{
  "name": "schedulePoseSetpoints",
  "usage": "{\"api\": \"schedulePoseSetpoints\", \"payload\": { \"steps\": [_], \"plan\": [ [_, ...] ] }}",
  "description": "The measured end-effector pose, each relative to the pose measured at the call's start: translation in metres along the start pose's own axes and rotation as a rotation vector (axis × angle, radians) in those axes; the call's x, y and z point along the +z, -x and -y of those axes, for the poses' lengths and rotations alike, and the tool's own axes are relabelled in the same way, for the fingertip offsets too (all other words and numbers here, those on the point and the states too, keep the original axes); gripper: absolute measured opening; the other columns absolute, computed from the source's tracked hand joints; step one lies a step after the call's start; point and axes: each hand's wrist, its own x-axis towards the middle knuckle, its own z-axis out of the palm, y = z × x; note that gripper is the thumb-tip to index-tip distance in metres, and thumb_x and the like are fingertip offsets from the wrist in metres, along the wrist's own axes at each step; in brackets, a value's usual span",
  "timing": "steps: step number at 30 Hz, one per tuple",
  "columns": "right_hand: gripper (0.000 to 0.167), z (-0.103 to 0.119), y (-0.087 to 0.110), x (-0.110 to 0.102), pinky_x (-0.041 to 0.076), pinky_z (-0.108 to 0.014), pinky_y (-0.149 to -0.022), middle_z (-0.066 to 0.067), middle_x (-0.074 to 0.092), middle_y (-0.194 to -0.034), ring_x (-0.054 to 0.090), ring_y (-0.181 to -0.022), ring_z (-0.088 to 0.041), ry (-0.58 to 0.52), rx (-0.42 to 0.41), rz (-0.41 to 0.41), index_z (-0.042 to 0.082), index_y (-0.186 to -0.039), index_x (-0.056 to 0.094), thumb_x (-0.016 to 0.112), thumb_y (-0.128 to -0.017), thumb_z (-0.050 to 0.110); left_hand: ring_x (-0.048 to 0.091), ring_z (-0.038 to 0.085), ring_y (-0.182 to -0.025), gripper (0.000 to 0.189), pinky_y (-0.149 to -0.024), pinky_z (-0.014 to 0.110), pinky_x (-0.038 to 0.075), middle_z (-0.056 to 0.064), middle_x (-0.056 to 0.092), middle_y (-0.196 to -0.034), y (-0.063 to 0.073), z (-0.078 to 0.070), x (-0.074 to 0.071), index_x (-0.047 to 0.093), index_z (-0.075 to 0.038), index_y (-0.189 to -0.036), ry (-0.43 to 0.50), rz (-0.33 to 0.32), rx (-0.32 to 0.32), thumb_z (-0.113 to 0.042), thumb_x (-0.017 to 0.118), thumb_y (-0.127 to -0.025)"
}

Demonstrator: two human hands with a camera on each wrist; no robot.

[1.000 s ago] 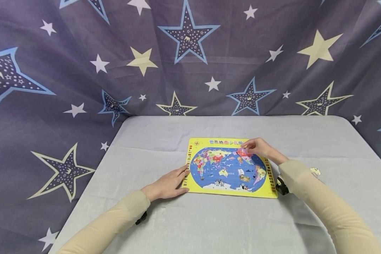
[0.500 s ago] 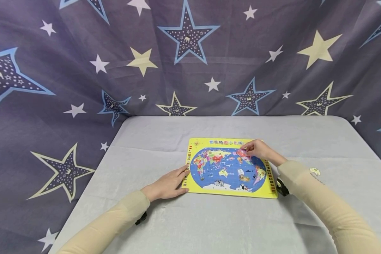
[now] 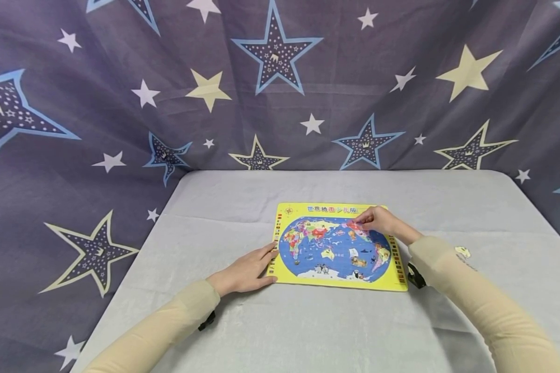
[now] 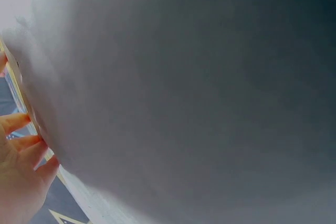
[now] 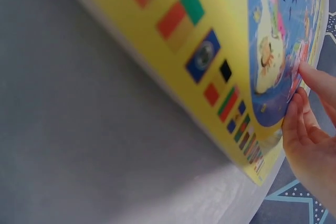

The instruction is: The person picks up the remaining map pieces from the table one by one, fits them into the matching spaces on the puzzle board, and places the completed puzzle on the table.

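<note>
A yellow-bordered world map puzzle board (image 3: 340, 284) lies on the table, its blue oval filled with coloured land shapes and small animals. My left hand (image 3: 247, 272) rests at the board's left edge with fingers spread and nearly straight; the left wrist view catches those fingers (image 4: 47, 169) along the edge. At the upper right of the oval, my right hand (image 3: 379, 219) pinches a pinkish-red puzzle piece (image 3: 354, 225) between thumb and fingertips, close over the map. From the right wrist, the thumb (image 5: 317, 80) and fingers meet at the oval's rim, partly hiding the piece.
A small pale yellow-green piece (image 3: 463, 252) lies on the grey tablecloth (image 3: 336, 331) to the right of the board, beside the right sleeve. Behind and to the left of the table hangs a dark star-patterned curtain (image 3: 242, 119).
My right hand has shifted slightly down, and the red piece in its fingers has turned and slid a little left over the map. The left hand stays at the board's edge.
</note>
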Motion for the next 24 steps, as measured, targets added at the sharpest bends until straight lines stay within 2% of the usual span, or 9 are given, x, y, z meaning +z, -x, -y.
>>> {"api": "schedulePoseSetpoints", "payload": {
  "steps": [10,13,18,24],
  "plan": [
    [0.022,-0.002,0.002,-0.003,0.046,-0.025,-0.063,-0.021,0.062,-0.096,0.056,-0.072,-0.016,-0.023,0.0,-0.013,-0.007,-0.101,0.064,0.06,-0.081,0.0,0.021,0.024,-0.131,0.068,-0.105,0.035,0.025,0.011,0.013,-0.147,0.0,-0.001,-0.001,0.025,-0.005,-0.14,0.002,0.013,-0.009,-0.048,0.041,-0.089],
    [0.022,-0.003,0.004,-0.005,0.047,-0.026,-0.064,-0.021,0.063,-0.097,0.058,-0.073,-0.017,-0.045,0.013,-0.008,-0.007,-0.102,0.064,0.059,-0.082,0.001,0.021,0.024,-0.131,0.068,-0.105,0.035,0.024,0.011,0.013,-0.147,0.0,0.0,-0.001,0.025,-0.004,-0.14,0.003,0.012,-0.007,-0.048,0.041,-0.089],
    [0.024,-0.003,0.008,-0.008,0.048,-0.032,-0.069,-0.02,0.062,-0.098,0.058,-0.079,-0.021,-0.012,0.016,-0.02,-0.006,-0.104,0.063,0.059,-0.082,0.004,0.021,0.025,-0.131,0.068,-0.105,0.035,0.025,0.012,0.013,-0.147,0.0,0.0,-0.001,0.025,-0.004,-0.139,0.002,0.006,-0.001,-0.048,0.041,-0.089],
    [0.026,-0.002,0.016,-0.016,0.048,-0.032,-0.068,-0.02,0.063,-0.093,0.057,-0.078,-0.023,-0.013,-0.006,-0.025,-0.009,-0.105,0.061,0.059,-0.081,0.003,0.021,0.025,-0.131,0.068,-0.105,0.036,0.025,0.012,0.013,-0.147,0.0,0.0,-0.001,0.025,-0.003,-0.139,0.0,0.005,0.004,-0.047,0.041,-0.089]
  ]
}}
